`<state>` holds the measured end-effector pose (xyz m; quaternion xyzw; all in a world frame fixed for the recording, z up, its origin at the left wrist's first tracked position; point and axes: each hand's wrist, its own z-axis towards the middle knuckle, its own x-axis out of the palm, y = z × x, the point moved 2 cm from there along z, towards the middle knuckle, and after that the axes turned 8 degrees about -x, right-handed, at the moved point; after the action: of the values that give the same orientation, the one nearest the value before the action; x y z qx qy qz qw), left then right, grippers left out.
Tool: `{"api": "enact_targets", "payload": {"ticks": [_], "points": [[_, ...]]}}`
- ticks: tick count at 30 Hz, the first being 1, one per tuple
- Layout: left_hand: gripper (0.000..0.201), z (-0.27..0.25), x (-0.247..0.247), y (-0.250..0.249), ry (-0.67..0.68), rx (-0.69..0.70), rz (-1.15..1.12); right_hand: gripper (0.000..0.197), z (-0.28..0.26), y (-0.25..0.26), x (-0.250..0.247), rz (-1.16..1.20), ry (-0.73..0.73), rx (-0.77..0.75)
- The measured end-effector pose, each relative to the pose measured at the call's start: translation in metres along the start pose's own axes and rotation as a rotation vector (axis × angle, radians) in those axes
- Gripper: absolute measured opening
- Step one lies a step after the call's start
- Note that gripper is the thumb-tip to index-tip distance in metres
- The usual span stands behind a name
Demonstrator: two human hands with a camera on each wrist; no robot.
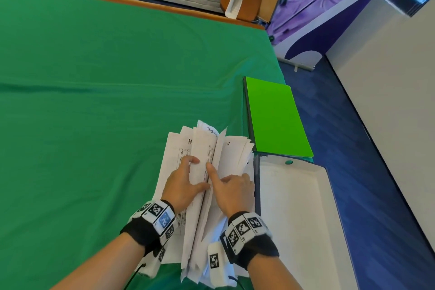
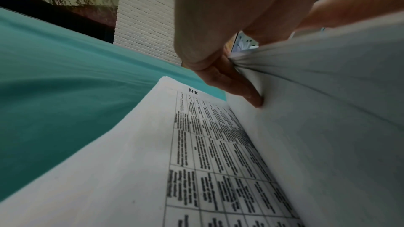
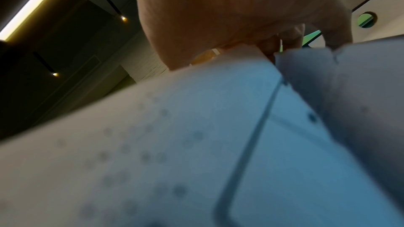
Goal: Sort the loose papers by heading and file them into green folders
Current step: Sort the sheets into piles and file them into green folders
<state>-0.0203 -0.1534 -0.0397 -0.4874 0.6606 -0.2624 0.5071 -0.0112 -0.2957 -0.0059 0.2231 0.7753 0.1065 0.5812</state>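
Note:
A thick stack of loose printed papers (image 1: 179,148) lies on the green cloth near the front right of the table. Its sheets stand fanned up in the middle. My left hand (image 1: 196,173) grips a raised bunch of sheets between fingers and thumb; its fingers (image 2: 240,89) press into the sheets. The flat sheet under them is headed "HR" (image 2: 193,91). My right hand (image 1: 226,174) has its index finger pushed into the gap, its other fingers curled over the right-hand sheets (image 3: 328,68). A closed bright green folder (image 1: 275,117) lies to the right of the papers.
An open folder with a white inside (image 1: 299,219) and a green button (image 1: 288,162) lies at the table's right edge, in front of the closed one. The green cloth (image 1: 94,101) spreads left and back. Blue floor (image 1: 341,136) lies beyond the right edge.

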Motion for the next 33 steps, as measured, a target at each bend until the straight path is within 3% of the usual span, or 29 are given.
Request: {"api": "enact_targets", "payload": {"ticks": [7,13,18,21,23,26,29,31,33], "points": [[0.055,0.0,0.0,0.007,-0.03,0.001,-0.022,0.04,0.001,-0.01,0.007,0.033,-0.08,-0.016],[0.058,0.0,-0.003,0.013,0.06,0.034,-0.047,0.033,0.009,-0.025,0.009,0.106,-0.06,0.001],[0.09,-0.009,0.003,0.007,0.147,0.122,-0.04,0.017,-0.014,-0.029,-0.011,0.441,-0.273,-0.188],[0.096,-0.012,0.005,0.0,0.117,0.181,-0.021,0.034,-0.04,-0.032,-0.027,0.736,-0.33,-0.266],[0.097,-0.014,0.008,-0.003,0.12,0.166,-0.007,0.039,-0.053,-0.037,-0.045,0.889,-0.376,-0.254],[0.098,-0.015,0.013,-0.002,0.167,0.082,0.001,0.029,-0.062,-0.046,-0.085,1.114,-0.533,-0.181],[0.07,-0.016,0.014,-0.001,0.234,0.033,-0.028,0.016,-0.06,-0.05,-0.124,1.143,-0.692,-0.128],[0.044,-0.017,0.014,0.002,0.233,0.01,-0.019,0.012,-0.057,-0.042,-0.144,1.166,-0.785,-0.179],[0.034,-0.018,0.015,0.004,0.251,-0.028,-0.004,0.012,-0.057,-0.027,-0.163,1.163,-0.828,-0.259]]}}
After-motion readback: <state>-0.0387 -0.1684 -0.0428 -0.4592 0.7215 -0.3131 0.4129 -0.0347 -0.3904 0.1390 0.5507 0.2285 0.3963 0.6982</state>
